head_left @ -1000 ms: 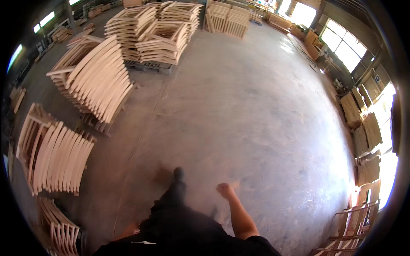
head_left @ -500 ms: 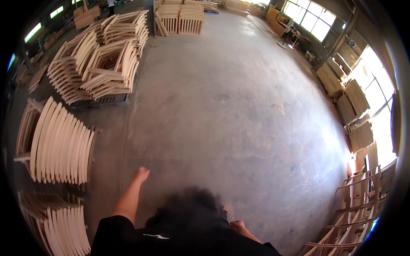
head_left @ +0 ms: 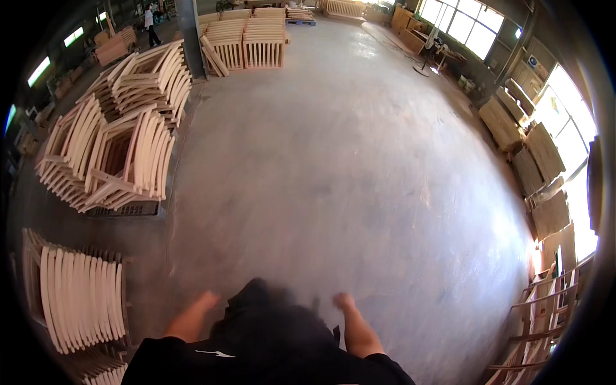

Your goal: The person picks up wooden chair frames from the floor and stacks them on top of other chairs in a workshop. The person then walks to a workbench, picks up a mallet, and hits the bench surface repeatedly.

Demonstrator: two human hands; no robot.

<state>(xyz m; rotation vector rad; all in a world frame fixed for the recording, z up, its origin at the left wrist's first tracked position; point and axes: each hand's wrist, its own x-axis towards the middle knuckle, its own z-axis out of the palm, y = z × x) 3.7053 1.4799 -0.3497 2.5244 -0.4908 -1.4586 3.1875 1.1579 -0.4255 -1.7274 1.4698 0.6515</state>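
Low in the head view, my left hand (head_left: pixel 209 299) hangs over the concrete floor (head_left: pixel 308 192), just left of my dark clothing (head_left: pixel 269 340). On the other side, my right hand (head_left: pixel 343 300) is held forward over the same floor. Both hands are small and smeared, so their fingers do not show clearly. No object can be seen in either one. Closest to my left hand is a stack of pale curved wooden frames (head_left: pixel 83 295) at the left, well apart from it.
Stacked wooden chair frames (head_left: pixel 128 147) stand on a dark pallet (head_left: pixel 125 210) at the left, near a post (head_left: pixel 190 38). Slatted wooden panels (head_left: pixel 247 42) stand farther ahead. Boards (head_left: pixel 536 160) and a wooden rack (head_left: pixel 539 321) line the window side. A distant person (head_left: pixel 151 25) stands far left.
The stacks at the left have slid down and nearer in view as I move forward. My left hand has drawn back, and my right hand has swung forward.
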